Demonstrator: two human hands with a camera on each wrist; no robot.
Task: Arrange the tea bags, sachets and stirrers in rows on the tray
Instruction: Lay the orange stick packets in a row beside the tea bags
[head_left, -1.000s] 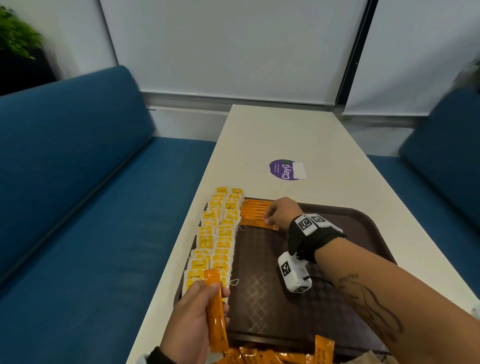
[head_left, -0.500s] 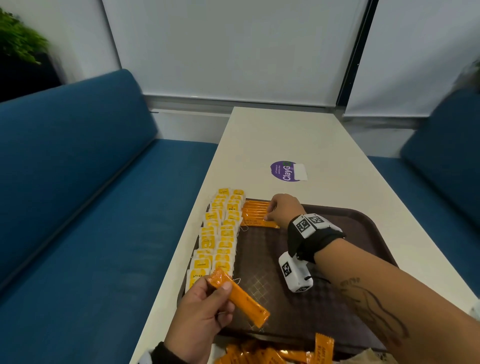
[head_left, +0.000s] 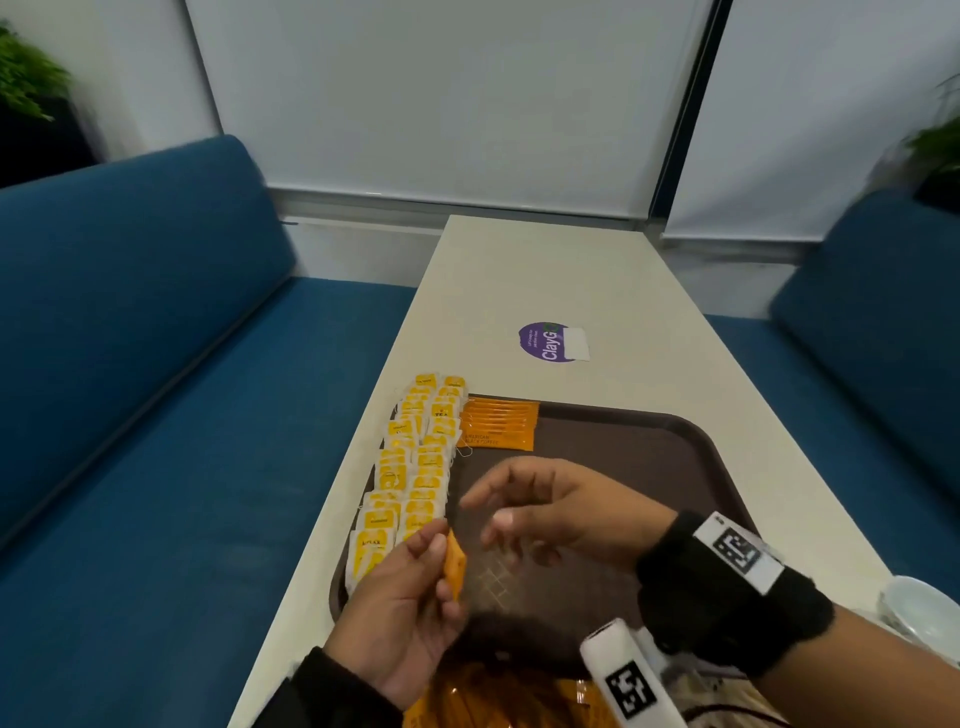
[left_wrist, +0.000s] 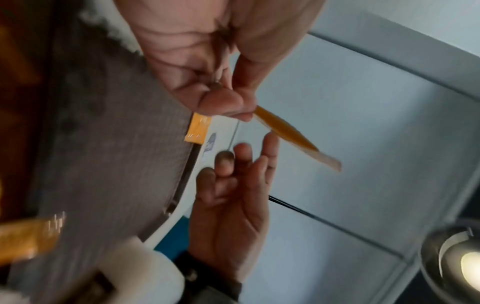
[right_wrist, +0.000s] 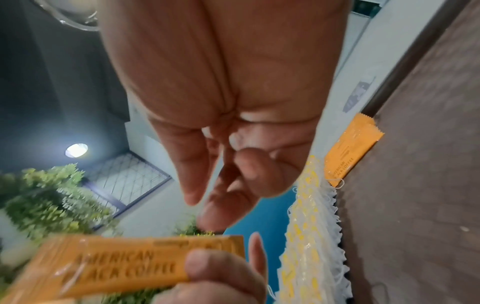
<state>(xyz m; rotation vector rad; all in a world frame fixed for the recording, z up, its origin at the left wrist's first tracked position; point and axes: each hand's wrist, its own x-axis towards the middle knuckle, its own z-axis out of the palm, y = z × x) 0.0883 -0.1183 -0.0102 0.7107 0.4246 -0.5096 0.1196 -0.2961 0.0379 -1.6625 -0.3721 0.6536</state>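
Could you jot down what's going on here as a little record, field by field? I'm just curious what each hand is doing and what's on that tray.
Left hand: pinches one orange coffee sachet
Right hand: holds nothing, fingers relaxed, close to the sachet
Tray: brown, on a pale table
Tea bags: yellow and white, two rows along the tray's left edge
Laid sachets: orange, side by side at the far end, right of the tea bags
Loose sachets: orange pile at the near edge
Stirrers: none seen

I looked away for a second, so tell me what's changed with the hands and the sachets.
The right hand left the sachet row at the tray's far end and came back, open, towards the left hand, which keeps its grip on one orange sachet. Tea bags unchanged.
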